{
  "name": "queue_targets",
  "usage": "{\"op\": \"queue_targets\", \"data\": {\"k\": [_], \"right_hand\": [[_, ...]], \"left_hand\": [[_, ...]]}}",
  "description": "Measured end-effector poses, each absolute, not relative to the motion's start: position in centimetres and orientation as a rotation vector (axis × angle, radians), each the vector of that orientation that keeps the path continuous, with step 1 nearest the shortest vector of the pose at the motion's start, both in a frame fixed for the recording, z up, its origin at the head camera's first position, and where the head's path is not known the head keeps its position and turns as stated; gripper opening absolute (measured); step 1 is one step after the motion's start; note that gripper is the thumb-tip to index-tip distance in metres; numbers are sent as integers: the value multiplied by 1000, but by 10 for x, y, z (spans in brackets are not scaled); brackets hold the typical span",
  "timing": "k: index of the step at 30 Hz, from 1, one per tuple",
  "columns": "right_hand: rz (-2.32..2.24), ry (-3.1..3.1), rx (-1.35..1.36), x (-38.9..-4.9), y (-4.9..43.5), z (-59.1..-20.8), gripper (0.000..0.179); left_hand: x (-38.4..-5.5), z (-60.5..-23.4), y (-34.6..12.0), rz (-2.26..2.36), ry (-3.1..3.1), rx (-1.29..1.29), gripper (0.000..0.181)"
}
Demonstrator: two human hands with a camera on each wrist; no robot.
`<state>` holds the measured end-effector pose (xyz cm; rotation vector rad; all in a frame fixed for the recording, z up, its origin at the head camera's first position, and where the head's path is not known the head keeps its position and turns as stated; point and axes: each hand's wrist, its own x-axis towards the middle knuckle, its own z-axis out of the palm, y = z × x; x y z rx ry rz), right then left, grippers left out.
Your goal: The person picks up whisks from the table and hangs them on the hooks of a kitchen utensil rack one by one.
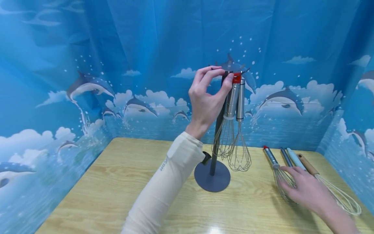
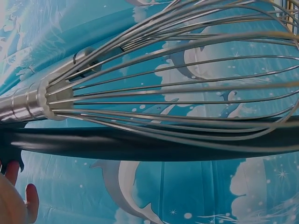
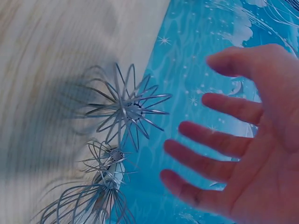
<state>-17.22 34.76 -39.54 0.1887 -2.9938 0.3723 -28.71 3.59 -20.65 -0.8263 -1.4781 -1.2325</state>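
Note:
A dark whisk stand [image 1: 214, 139] with a round base stands on the table. From its top hang a steel whisk with a red end [image 1: 231, 100] and a thinner steel whisk [image 1: 240, 104]. My left hand [image 1: 205, 97] pinches the stand's top, the thumb beside the red end; the exact contact is partly hidden. In the left wrist view, the hanging whisk's wires [image 2: 187, 88] spread alongside the dark pole [image 2: 117, 143]. My right hand [image 1: 306, 188], its fingers spread in the right wrist view, is over a lying red-tipped whisk [image 1: 271, 157], apparently not gripping it.
Right of that whisk lie a whisk with a dark blue-grey handle [image 1: 286, 157], one with a light blue handle [image 1: 295, 158] and one with a wooden handle [image 1: 308, 164]. A blue dolphin-printed curtain [image 1: 181, 39] rises behind the wooden table [image 1: 117, 175].

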Motion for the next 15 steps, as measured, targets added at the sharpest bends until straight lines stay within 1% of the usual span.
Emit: {"op": "queue_targets", "data": {"k": [2, 9, 15], "right_hand": [[313, -3030, 181, -174, 348, -399, 58], [201, -3076, 208, -178, 346, -411, 62], [161, -3081, 237, -182, 346, -417, 69]], "left_hand": [[-287, -206, 36, -1237, -1480, -826, 21], [-287, -205, 35, -1241, -1487, -844, 20], [-289, -204, 33, -1232, -1492, -850, 19]]}}
